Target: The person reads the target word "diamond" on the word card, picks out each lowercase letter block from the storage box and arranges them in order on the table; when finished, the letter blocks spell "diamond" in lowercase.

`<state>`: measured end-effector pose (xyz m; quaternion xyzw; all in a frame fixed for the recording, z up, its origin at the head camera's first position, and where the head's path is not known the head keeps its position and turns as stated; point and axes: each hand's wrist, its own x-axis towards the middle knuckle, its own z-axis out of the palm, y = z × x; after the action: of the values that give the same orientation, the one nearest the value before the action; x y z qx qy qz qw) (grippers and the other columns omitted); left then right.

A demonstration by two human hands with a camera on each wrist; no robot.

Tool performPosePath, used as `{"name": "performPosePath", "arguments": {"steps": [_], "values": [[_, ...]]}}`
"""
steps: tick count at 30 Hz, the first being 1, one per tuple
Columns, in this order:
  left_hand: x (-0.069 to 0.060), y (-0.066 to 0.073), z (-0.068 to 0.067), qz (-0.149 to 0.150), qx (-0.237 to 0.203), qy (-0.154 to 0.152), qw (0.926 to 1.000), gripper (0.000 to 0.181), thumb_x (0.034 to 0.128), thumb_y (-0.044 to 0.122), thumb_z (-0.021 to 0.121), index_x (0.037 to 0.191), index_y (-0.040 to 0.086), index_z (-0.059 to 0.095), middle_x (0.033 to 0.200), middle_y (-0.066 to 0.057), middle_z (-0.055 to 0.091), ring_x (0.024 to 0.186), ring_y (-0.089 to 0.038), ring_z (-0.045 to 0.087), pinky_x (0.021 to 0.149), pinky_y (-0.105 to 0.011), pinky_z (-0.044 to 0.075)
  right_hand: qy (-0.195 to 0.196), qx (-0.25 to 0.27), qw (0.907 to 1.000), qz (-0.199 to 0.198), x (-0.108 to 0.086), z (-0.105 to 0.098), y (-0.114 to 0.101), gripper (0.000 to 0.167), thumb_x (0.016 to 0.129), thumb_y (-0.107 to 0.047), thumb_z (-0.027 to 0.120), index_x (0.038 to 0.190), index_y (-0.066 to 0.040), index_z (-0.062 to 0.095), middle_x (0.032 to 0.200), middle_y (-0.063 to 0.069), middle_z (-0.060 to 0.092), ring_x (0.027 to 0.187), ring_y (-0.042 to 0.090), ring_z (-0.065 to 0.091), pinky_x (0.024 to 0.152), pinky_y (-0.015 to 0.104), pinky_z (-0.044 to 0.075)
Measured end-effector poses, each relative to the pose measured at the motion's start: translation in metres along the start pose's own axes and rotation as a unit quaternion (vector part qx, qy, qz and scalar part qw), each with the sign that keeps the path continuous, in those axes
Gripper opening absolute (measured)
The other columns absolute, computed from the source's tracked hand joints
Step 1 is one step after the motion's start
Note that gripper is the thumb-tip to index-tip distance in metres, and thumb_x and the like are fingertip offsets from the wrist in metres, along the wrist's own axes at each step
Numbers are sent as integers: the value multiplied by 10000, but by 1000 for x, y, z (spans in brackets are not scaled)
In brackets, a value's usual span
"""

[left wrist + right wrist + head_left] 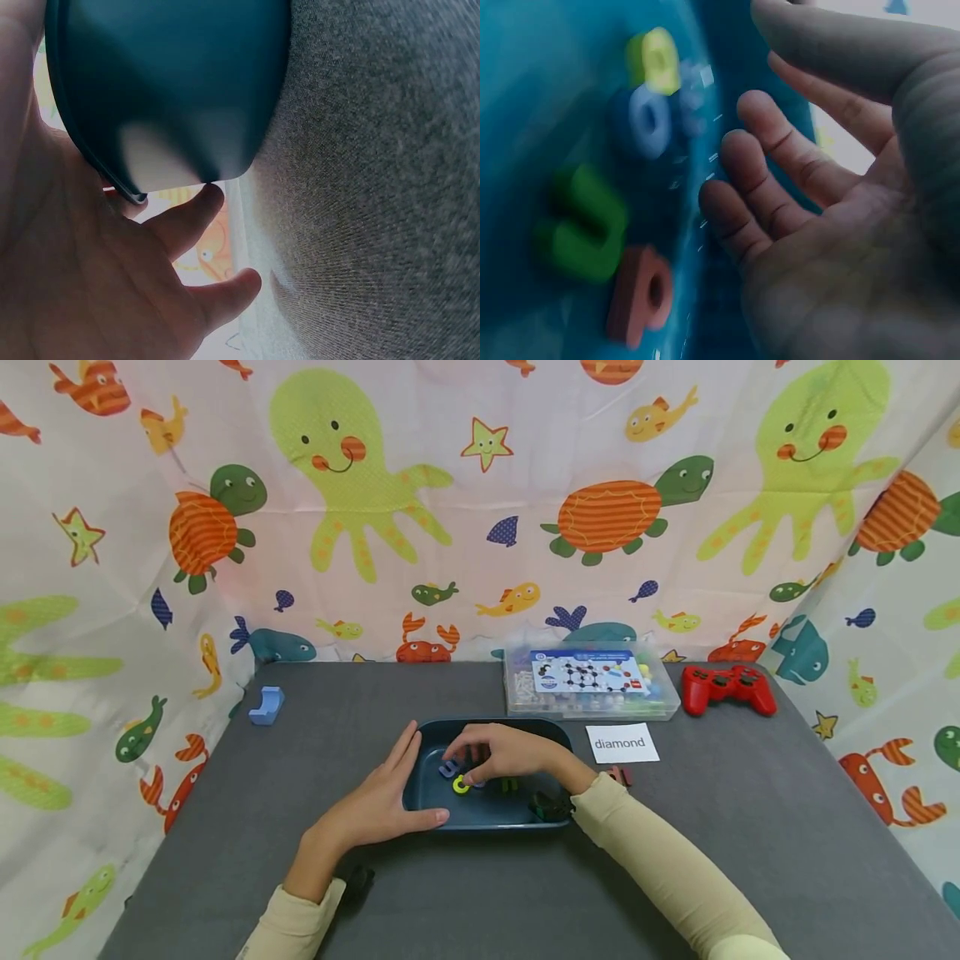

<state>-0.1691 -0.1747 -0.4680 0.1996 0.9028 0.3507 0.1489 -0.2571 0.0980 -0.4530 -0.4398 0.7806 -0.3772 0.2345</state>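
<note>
A dark blue tray [487, 820] holds several small plastic letters. My left hand [375, 802] rests against its left end, fingers straight along the side and thumb across the front-left corner; the left wrist view shows those fingers touching the tray's outer wall [172, 90]. Over the tray reaches my right hand [510, 752], its fingers loosely bent and pointing down with nothing seen between them. Near its fingertips are a yellow-green ring-shaped letter [461, 785] and a purple-blue letter [448, 769]. The right wrist view shows a blue letter [649, 121], a green letter [589, 225] and a red letter [640, 296], all blurred.
A card reading "diamond" [622, 743] lies right of the tray, with red letter pieces [619, 775] partly hidden by my right wrist. Behind stands a clear plastic box [588, 702]. A red game controller [729, 687] is at the back right, a light blue block [266, 706] at the back left.
</note>
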Motion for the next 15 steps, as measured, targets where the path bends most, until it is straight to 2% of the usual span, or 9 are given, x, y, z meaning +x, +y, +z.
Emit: {"name": "performPosePath", "arguments": {"steps": [5,15], "values": [[-1,0,0,22,23,9,10000,1247,904,682,740,1732,116,-1,1790,23,-133,1614,-434,127,1168,-741,273,-168,-463,9985,226,2,4,2,370,979,-151,793,1340,-91,736,1166,85,633,997,261,595,814,304,542],[-2,1,-1,15,40,6,10000,1248,902,685,741,1732,111,7,1792,14,-129,1611,-439,139,1163,-737,284,-447,-652,9961,403,3,6,2,375,985,-126,786,1354,-96,733,1178,72,629,1009,252,577,819,290,523]]}}
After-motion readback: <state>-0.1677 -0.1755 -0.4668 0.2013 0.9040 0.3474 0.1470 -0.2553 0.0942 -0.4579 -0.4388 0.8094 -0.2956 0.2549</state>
